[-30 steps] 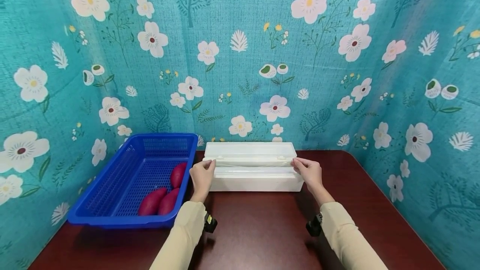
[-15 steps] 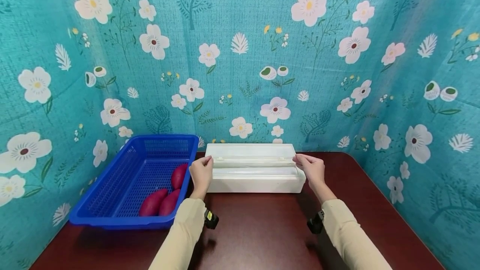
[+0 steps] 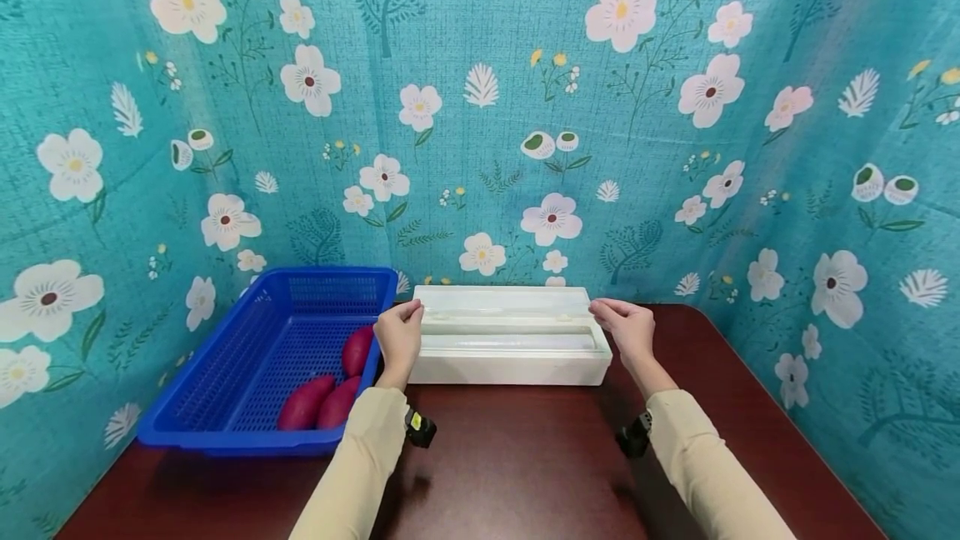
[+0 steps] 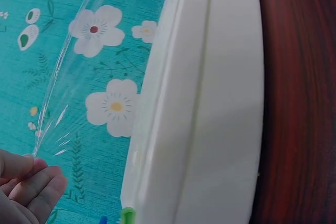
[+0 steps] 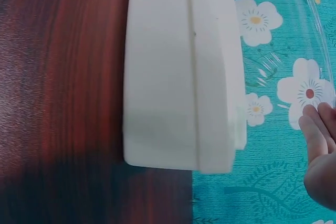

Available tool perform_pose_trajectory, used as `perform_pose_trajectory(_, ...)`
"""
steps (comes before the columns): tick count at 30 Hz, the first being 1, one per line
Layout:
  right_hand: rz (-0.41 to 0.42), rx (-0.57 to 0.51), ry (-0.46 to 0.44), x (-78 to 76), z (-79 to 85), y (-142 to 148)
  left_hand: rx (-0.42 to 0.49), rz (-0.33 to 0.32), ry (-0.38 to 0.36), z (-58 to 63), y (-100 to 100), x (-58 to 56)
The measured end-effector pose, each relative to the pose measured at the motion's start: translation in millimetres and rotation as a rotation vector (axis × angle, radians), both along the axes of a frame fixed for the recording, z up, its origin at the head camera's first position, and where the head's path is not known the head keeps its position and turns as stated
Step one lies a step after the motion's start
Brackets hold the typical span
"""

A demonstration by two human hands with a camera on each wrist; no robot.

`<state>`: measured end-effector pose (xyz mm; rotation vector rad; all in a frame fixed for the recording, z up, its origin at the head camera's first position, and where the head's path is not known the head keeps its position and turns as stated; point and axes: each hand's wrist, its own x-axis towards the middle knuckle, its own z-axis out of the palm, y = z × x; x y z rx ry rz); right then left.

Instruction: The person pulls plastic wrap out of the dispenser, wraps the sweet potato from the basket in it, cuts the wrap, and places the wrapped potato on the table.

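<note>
A long white cling film dispenser (image 3: 517, 369) lies across the table with its lid (image 3: 502, 297) raised at the back. Inside it a pale roll (image 3: 517, 342) shows. Clear cling film (image 4: 60, 85) stretches between both hands, above the dispenser. At its left corner the left hand (image 3: 399, 340) pinches the film's edge between thumb and fingers; the left wrist view shows creases fanning out from that grip. The right hand (image 3: 628, 332) pinches the opposite corner, its fingertips partly cut off by the frame edge in the right wrist view.
Left of the dispenser stands a blue plastic basket (image 3: 247, 442), holding three red-skinned tubers (image 3: 306, 403). A dark red-brown table (image 3: 517, 457) carries everything. A teal flowered cloth (image 3: 480, 182) hangs close behind and along both sides.
Both hands have risen slightly and moved a little farther apart, drawing the cling film up from the dispenser. More of the roll and opening shows. Basket and tubers stay put.
</note>
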<state>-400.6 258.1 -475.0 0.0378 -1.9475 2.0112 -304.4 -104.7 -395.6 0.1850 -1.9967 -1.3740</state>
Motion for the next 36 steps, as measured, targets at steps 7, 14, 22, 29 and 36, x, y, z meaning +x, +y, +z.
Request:
perform_pose_trajectory(7,-0.021,0.007,-0.015,-29.6,-12.5,16.4,-0.005,-0.001,0.021,12.0,0.1,0.1)
perform_pose_trajectory(14,-0.021,0.030,0.146,-77.5,-47.5,39.7,-0.018,-0.011,0.047,27.2,0.7,-1.4)
perform_pose_trajectory(22,0.040,0.003,0.169,-97.0,-45.9,54.6,0.001,-0.032,0.054,42.1,2.5,-2.3)
perform_pose_trajectory(29,0.082,0.006,0.131,28.5,77.6,-5.5,0.018,-0.048,0.058,53.5,5.5,-0.5)
perform_pose_trajectory(36,0.008,0.071,0.073,83.5,133.9,-30.9,0.069,-0.078,0.039,62.5,8.1,1.6)
